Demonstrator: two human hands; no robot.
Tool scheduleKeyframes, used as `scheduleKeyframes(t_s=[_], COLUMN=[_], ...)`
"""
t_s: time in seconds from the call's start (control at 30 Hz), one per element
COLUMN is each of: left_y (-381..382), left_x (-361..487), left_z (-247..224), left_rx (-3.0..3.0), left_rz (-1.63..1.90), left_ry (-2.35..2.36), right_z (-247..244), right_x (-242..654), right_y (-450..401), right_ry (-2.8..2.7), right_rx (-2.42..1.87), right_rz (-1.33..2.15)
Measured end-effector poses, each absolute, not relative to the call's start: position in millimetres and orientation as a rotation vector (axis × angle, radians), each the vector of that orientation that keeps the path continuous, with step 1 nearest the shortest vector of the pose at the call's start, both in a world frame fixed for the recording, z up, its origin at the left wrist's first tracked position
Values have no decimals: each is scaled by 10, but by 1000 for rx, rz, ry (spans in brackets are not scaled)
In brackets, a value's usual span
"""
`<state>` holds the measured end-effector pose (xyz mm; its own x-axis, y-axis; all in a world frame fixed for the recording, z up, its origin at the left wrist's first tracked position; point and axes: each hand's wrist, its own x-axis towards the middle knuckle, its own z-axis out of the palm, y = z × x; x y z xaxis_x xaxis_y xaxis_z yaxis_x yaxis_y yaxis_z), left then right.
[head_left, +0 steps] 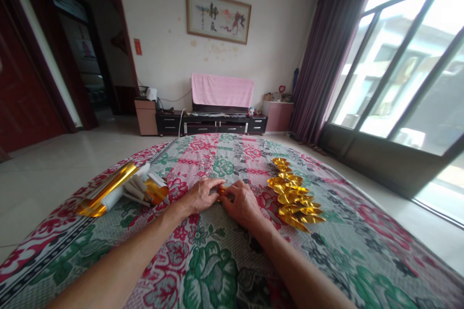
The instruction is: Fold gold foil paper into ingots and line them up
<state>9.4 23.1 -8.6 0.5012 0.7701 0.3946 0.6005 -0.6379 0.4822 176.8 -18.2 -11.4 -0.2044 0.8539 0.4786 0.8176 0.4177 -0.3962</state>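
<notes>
My left hand (203, 195) and my right hand (242, 201) meet over the middle of the table, fingers closed together. Between their fingertips shows a small piece of gold foil paper (221, 192), mostly hidden by the fingers. To the right lies a row of folded gold foil pieces (292, 193), boat-like with pointed ends. On the left rests a roll of gold foil sheets (108, 190) with a white underside. Beside it are several pale rolled papers (137, 187) and a loose gold sheet (156, 192).
A floral cloth (210, 270) in red, green and grey covers the round table. Beyond it, a low black cabinet (217, 125) carries a screen draped with a pink towel (222, 89). A purple curtain (319, 58) and large window stand at right, doorways at left.
</notes>
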Motion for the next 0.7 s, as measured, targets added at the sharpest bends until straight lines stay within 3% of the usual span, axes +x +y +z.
scheduleKeyframes(t_s=[0.7], left_y=[206], left_x=[85], left_z=[-10], left_rx=[2331], left_rz=[831], left_ry=[1054], right_z=[-101], right_x=[1744], right_y=[-207], right_ry=[-2018], right_rx=[-1454], right_rz=[70])
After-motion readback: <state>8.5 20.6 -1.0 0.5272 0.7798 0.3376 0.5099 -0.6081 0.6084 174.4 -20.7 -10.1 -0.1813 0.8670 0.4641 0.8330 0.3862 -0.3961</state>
